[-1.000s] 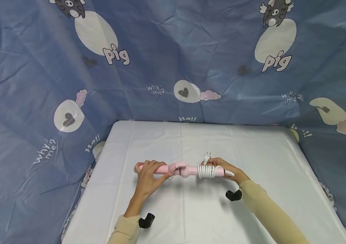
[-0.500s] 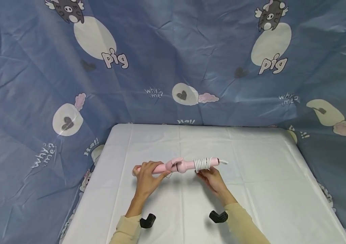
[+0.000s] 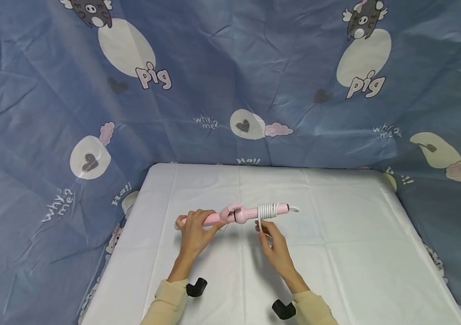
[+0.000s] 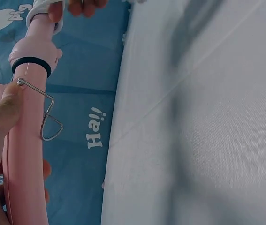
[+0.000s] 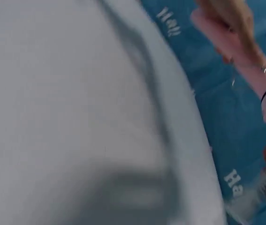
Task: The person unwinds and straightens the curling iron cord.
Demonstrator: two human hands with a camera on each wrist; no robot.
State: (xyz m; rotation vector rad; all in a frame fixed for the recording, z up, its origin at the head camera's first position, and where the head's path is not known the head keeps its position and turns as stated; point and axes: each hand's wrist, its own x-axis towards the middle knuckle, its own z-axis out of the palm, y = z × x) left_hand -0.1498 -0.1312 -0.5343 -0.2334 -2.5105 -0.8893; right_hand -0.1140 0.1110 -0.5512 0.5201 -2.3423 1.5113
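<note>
A pink curling iron is held up over the white table, tilted slightly up toward its right end. My left hand grips its barrel, the thumb lying close to the bent wire stand in the left wrist view. White cord is wound in several turns round the handle. Just below the handle, my right hand pinches the loose end of that cord, which runs down from the coil to its fingers. In the right wrist view, a blurred whitish part shows beside the right fingers.
The white-covered table spreads under both hands. Blue printed cloth hangs behind it and at both sides. Black camera mounts are worn at the wrists.
My right hand has come from behind the handle, under it and toward me, drawing the cord end down. The plug no longer shows above the handle. The left hand keeps its grip; the iron's right end has risen.
</note>
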